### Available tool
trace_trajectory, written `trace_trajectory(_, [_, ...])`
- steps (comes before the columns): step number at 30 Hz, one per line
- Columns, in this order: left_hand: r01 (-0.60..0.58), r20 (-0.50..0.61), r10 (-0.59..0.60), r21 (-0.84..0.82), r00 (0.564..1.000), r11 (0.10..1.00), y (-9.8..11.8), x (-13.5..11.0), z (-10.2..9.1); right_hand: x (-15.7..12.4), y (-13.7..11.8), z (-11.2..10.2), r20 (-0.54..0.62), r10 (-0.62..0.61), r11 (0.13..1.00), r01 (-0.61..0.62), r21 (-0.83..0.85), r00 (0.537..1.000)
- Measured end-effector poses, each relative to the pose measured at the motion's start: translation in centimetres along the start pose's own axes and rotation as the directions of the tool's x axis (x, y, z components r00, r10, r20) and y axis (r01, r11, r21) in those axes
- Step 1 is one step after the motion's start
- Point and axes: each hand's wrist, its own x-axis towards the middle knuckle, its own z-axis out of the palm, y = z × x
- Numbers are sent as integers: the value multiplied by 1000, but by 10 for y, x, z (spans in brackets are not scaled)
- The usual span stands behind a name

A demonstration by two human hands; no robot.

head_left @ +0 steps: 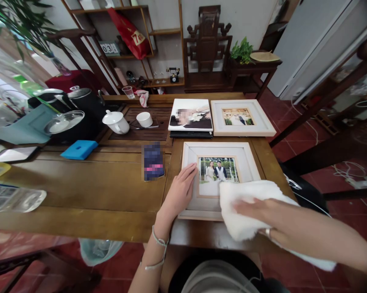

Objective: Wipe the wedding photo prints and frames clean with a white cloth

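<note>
A white picture frame point(220, 152) with a photo of a couple lies flat near the front of the wooden table point(95, 187). My left hand point(181, 191) rests flat on the frame's left border, fingers stretched out and together. My right hand point(253, 207) presses a white cloth point(247, 195) onto the lower right part of the frame, fingers laid over the cloth. The cloth hides that corner of the frame and hangs past the table's edge.
Behind the frame lie a second white framed photo point(243, 118) and a frameless photo print point(191, 114). A phone point(153, 161) lies left of the frame. A white teapot point(116, 121), a cup point(145, 119), a kettle point(79, 101) and a blue box point(79, 149) stand farther left.
</note>
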Motion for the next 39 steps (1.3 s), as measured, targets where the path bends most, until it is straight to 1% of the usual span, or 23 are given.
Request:
trace_trajectory(1, [-1,0,1,-1,1000,1000,0,0,0,2,9,-5,-11,62,998,-62,5,998])
trace_trajectory(3, [-1,6,1,2,1000,1000,0,0,0,16,28,-14,-62,191,980,-193,-37,980])
trace_trajectory(5, [2,14,-2,8,1000,1000,0,0,0,41,46,-21,-161,298,940,-318,-123,941])
trace_trajectory(7, [2,14,-2,9,1000,1000,0,0,-1,69,61,-23,-287,353,892,-413,-184,890])
trace_trajectory(8, [-1,9,1,6,1000,1000,0,0,-1,82,66,-21,-344,350,879,-433,-200,871])
trace_trajectory(9, [-4,4,4,4,1000,1000,0,0,-1,95,70,-18,-384,332,875,-433,-214,861])
trace_trajectory(10, [-7,0,7,2,1000,1000,0,0,-1,105,73,-14,-405,308,876,-423,-233,861])
trace_trajectory(11, [-9,-4,9,0,1000,1000,0,0,-1,114,73,-9,-410,281,877,-406,-257,868])
trace_trajectory(13, [-12,-6,12,0,1000,1000,0,0,0,125,66,2,-377,233,881,-359,-309,896])
trace_trajectory(16, [-16,-11,16,2,1000,1000,-1,1,0,125,40,15,-269,171,913,-255,-319,948])
trace_trajectory(19, [-23,-16,23,3,1000,1000,-1,1,1,106,4,18,-98,69,960,-92,-263,993])
trace_trajectory(21, [-20,-13,20,6,1000,1000,-2,0,1,85,-17,14,13,-24,980,26,-197,1000])
trace_trajectory(23, [-8,-4,8,10,1000,1000,-1,0,1,63,-27,7,102,-101,988,112,-111,990])
trace_trajectory(25, [4,5,-4,13,1000,1000,-1,0,1,43,-24,-1,144,-105,994,110,-26,984])
trace_trajectory(27, [8,8,-8,13,1000,1000,0,0,0,30,-9,-9,124,-41,999,38,30,991])
trace_trajectory(29, [-1,2,1,10,1000,1000,0,0,0,29,12,-15,45,66,997,-68,25,997])
trace_trajectory(30, [-8,-4,8,8,1000,1000,0,0,0,33,23,-17,-9,120,993,-120,-6,993])
trace_trajectory(31, [-13,-9,13,4,1000,1000,0,0,1,40,33,-19,-72,169,983,-173,-54,983])
trace_trajectory(33, [-20,-17,20,-2,1000,1000,-1,-1,1,61,48,-20,-204,248,945,-283,-163,947])
trace_trajectory(35, [-24,-20,24,-2,1000,1000,-1,-1,2,87,56,-19,-290,281,904,-353,-241,915])
trace_trajectory(37, [-31,-21,31,1,999,1000,-3,-1,2,111,53,-12,-302,294,878,-381,-290,907])
trace_trajectory(39, [-42,-29,42,-1,999,999,-4,-1,3,129,39,-2,-273,289,866,-372,-334,918])
